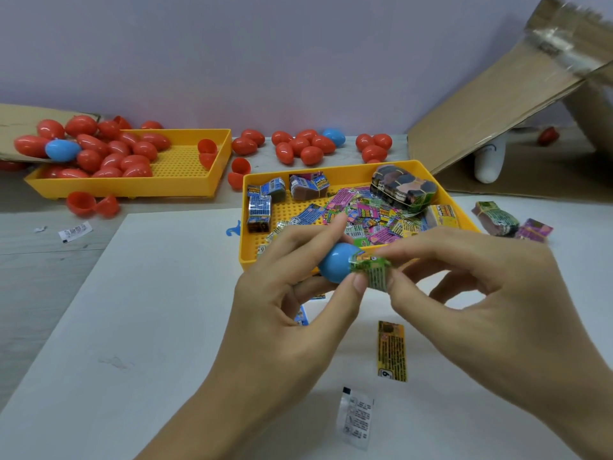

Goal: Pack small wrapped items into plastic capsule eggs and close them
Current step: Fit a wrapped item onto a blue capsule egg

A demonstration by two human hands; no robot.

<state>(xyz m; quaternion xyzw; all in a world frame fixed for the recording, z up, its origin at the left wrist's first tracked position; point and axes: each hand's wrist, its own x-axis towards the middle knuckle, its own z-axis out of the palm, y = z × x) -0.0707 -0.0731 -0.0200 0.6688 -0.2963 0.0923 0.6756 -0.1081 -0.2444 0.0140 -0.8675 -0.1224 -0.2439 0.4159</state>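
My left hand [292, 293] grips a blue capsule egg half [336, 262] above the white sheet, its open mouth facing right. A green wrapped item [373, 270] sticks out of that mouth, and my right hand [481, 293] pinches it between thumb and fingertips. A yellow tray [331, 171] just behind my hands holds several colourful wrapped items [371, 217] and banded bundles. A yellow wrapped strip [392, 350] and a clear white sachet [356, 418] lie on the sheet below my hands.
A second yellow tray [185, 180] at the back left holds several red eggs [109, 151] and one blue egg [62, 149]. More red eggs [308, 146] lie along the wall. An open cardboard box [497, 121] stands at the right, with bundles [497, 217] near it.
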